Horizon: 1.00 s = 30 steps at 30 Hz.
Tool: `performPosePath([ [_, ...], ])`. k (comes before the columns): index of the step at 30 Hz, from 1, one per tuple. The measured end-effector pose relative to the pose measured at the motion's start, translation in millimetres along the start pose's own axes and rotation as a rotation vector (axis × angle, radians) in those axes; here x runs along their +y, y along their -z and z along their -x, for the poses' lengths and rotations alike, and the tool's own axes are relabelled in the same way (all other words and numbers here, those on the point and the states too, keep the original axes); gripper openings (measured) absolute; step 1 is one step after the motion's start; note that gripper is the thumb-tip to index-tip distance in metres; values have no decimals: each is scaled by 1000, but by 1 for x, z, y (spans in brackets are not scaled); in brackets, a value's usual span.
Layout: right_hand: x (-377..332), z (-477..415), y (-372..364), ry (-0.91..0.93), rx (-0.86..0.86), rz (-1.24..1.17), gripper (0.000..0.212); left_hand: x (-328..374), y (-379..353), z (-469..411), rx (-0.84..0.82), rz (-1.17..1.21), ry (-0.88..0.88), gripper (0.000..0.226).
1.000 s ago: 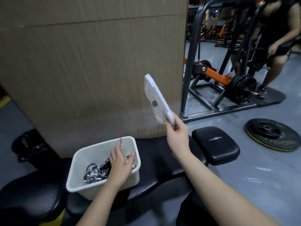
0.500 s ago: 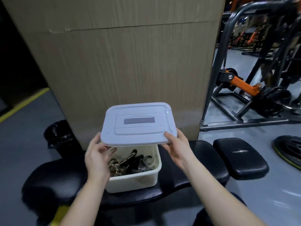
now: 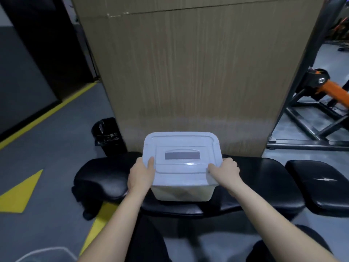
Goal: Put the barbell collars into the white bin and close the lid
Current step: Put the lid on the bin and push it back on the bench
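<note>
Lowered from its tilted hover, the lid [image 3: 181,157] now sits flat on the white bin [image 3: 181,193], between both hands. Left hand [image 3: 140,175] and right hand [image 3: 225,173] grip its near corners, thumbs on top, fingers curled under the rim; collars hidden inside.

Lid [image 3: 181,157] now set flat on the white bin [image 3: 181,193] — collars hidden beneath, left hand [image 3: 140,176] and right hand [image 3: 225,173] shifted to its side edges, thumbs pressed on top.

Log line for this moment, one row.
lid on white bin | left hand, right hand pressing front corners | bin on black bench | collars hidden
</note>
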State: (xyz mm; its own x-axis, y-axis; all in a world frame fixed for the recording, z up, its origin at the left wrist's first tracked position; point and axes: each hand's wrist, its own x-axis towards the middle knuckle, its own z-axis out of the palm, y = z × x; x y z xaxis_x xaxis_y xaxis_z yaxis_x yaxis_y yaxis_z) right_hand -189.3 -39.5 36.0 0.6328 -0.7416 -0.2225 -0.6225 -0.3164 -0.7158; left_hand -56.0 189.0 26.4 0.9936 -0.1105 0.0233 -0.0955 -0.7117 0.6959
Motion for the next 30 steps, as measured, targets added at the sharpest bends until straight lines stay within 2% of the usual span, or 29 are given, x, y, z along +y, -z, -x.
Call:
performPosePath([
  [4,11,1,-16,-33,22,93,52,-14,-6,-3,2,-214,12,53],
  [11,14,-15,-25,64,11,112,47,-22,-19,-14,-98,-284,34,54],
  [17,-5,-45,-27,34,3,368,43,-7,-27,-39,-108,-397,52,52],
  [22,-12,-63,-40,4,2,348,35,-4,-42,-53,-140,-398,85,55],
  [30,-8,-91,-34,85,0,322,42,-7,-55,-49,-83,-219,132,49],
])
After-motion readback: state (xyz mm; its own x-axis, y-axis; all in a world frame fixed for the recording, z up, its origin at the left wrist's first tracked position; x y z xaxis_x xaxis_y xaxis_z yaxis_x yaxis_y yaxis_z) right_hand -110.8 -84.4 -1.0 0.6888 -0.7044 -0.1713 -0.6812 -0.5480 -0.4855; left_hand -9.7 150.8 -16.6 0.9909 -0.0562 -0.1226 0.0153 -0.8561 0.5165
